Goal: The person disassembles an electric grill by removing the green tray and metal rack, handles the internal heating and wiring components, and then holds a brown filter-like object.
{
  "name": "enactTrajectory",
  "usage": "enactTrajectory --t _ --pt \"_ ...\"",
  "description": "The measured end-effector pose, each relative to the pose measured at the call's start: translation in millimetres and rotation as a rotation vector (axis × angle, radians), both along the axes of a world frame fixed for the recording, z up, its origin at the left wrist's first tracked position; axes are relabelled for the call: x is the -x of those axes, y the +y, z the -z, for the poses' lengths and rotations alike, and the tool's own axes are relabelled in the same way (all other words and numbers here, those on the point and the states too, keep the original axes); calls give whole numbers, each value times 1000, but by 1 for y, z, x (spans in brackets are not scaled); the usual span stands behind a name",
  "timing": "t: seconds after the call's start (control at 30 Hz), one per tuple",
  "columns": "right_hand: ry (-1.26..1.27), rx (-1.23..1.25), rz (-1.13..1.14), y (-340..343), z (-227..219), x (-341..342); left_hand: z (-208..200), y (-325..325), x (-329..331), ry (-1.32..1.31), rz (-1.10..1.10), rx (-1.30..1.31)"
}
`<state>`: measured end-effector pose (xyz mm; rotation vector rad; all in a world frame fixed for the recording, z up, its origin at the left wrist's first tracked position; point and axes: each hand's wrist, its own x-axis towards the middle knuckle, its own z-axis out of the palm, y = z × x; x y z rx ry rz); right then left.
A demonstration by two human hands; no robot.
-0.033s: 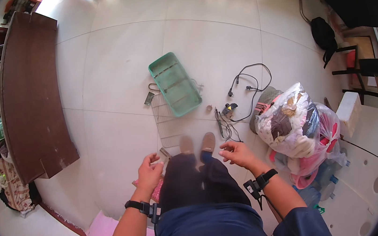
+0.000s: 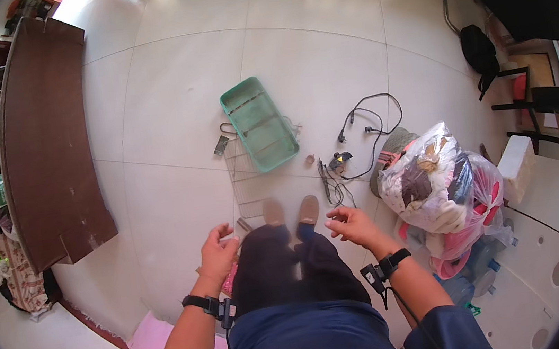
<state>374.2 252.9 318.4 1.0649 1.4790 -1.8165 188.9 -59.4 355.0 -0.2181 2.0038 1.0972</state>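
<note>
My left hand (image 2: 219, 253) hovers beside my left knee, fingers loosely bent and apart, holding nothing. On the other side, my right hand (image 2: 353, 227) hangs near my right knee, also with nothing in it and its fingers half curled. Beyond my shoes lies a green plastic basket (image 2: 261, 124) on the tiled floor, partly over a wire rack (image 2: 246, 189). A small dark packet (image 2: 221, 145) lies at the basket's left. Close to my left hand is a small brownish piece (image 2: 244, 224), its kind unclear.
Black power cables (image 2: 384, 130) lie right of the basket, with a small black and yellow device (image 2: 340, 161). Clear plastic bags of clothes (image 2: 427, 181) and plastic bottles (image 2: 484, 276) sit at right. A brown board (image 2: 49, 143) stands at left. Pink material (image 2: 156, 336) lies lower left.
My left leg and shoe have shifted slightly to the left. My hands are almost where they were, and the things on the floor have not moved.
</note>
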Motion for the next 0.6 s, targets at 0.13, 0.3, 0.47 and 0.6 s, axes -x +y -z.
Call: enactTrajectory --t 0.13,0.3,0.47,0.6 --pt "-16 1 82 1 10 13 -17 4 42 43 2 40" --pt "-50 33 202 -14 29 36 -17 1 90 91 1 21" --pt "-131 26 337 -37 70 59 25 -1 140 7 92 -26" --pt "-162 -31 432 -72 123 96 100 -29 191 -60 216 -21"
